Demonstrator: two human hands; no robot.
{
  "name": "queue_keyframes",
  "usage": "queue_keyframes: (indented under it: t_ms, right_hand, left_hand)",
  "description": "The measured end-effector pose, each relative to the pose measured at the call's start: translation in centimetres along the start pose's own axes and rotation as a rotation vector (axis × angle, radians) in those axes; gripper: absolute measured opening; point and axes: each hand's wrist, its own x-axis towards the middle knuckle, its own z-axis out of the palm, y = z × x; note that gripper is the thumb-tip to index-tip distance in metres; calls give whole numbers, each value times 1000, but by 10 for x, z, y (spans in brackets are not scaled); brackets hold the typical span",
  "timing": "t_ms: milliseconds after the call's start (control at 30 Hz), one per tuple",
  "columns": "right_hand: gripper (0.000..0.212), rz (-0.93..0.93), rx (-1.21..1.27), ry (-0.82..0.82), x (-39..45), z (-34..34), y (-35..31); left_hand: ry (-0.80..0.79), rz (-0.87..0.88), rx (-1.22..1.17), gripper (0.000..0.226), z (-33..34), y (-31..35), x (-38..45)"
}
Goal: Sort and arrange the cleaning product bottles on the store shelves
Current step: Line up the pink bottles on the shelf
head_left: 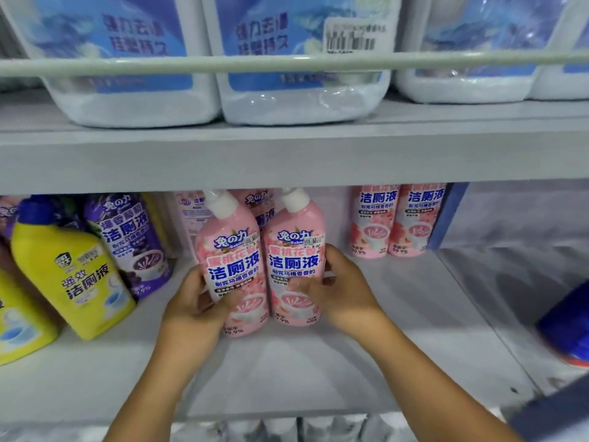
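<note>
Two pink bottles (pixel 261 263), upright and touching, are gripped on the white shelf (pixel 287 362): one by the left hand (pixel 194 301), the other by the right hand (pixel 344 288). Yellow bottles (pixel 73 275) are seen at left.

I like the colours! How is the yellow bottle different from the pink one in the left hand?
The yellow bottle has a blue cap; the pink bottle has a white one. The yellow bottle stands untouched, while the left hand grips the pink bottle. The yellow bottle looks squarer, the pink rounder. Both sit on the same shelf.

Pale grey store shelves (pixel 287 154) fill the view, evenly lit. A rail (pixel 287 60) fronts the upper shelf
</note>
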Motion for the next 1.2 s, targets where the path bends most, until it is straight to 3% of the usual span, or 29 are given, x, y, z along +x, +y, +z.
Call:
queue_keyframes:
  t_ms: [333,467,633,767,933,1100,1200]
  right_hand:
    - [46,-14,24,285,-22,-115,24]
    - [40,-36,73,369,-22,-144,32]
    - [37,-83,217,432,-7,-178,35]
    - [39,-119,206,443,7,-186,43]
    - [36,-132,130,394,20,-186,56]
    - [33,-95,-15,481,34,-189,53]
    - [35,-100,26,490,37,-187,54]
  left_hand:
    - [-210,9,6,45,104,20,20]
    - [-171,29,43,34,121,25,31]
    - [-215,27,16,39,139,22,58]
    - [-160,32,45,39,156,17,87]
    - [-216,62,88,37,169,14,108]
    - [-269,64,49,30,178,15,118]
    - [-260,61,63,21,179,13,122]
